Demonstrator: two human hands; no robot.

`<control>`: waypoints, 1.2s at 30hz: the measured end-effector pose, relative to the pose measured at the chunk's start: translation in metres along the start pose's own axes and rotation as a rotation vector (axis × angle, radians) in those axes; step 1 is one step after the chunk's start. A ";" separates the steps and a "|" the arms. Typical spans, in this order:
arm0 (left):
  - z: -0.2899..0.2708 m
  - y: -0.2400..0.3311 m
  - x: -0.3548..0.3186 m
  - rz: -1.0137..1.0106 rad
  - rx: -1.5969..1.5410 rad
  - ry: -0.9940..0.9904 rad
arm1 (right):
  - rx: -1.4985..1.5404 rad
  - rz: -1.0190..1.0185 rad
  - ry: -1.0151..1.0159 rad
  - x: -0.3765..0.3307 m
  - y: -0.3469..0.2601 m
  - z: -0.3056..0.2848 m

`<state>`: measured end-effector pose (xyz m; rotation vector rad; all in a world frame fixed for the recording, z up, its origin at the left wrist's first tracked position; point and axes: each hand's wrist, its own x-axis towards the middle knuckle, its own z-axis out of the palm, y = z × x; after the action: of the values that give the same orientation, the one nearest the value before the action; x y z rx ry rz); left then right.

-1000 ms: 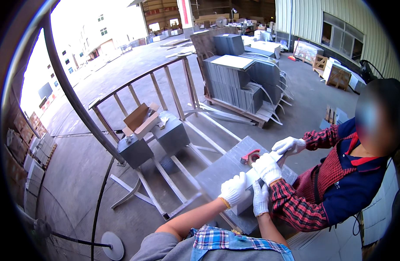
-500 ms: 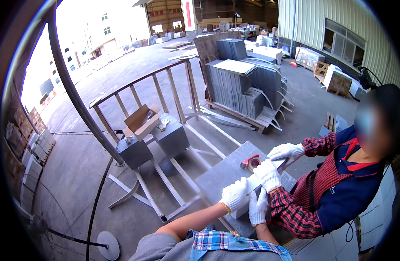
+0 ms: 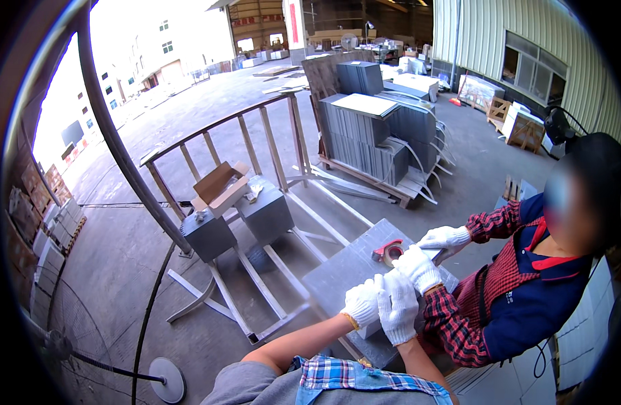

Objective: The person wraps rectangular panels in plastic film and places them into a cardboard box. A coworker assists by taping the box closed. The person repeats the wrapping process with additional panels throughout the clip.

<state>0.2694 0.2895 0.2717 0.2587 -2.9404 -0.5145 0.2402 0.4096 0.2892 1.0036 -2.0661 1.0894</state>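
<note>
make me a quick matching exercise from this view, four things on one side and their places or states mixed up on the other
Things:
1. tape dispenser
2. cardboard box
3. right hand
4. stacked grey slabs

Places or states:
a. standing on a wooden pallet
b. in a white glove, close beside the left hand
c. red, lying on a flat grey surface
d. open, on top of grey blocks

Right pairs: 1-c, 2-d, 3-b, 4-a
</note>
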 end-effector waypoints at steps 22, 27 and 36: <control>-0.011 0.013 -0.014 -0.116 -0.077 -0.069 | -0.068 -0.067 -0.386 0.004 0.073 0.041; -0.010 0.013 -0.021 -0.111 -0.077 -0.046 | 0.036 -0.066 -0.224 0.003 0.058 0.038; -0.002 0.013 -0.030 -0.103 -0.069 -0.029 | 0.000 -0.083 -0.272 -0.006 0.058 0.035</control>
<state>0.2976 0.3068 0.2747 0.3989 -2.9424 -0.6372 0.1900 0.4036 0.2428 1.2854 -2.2122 0.9546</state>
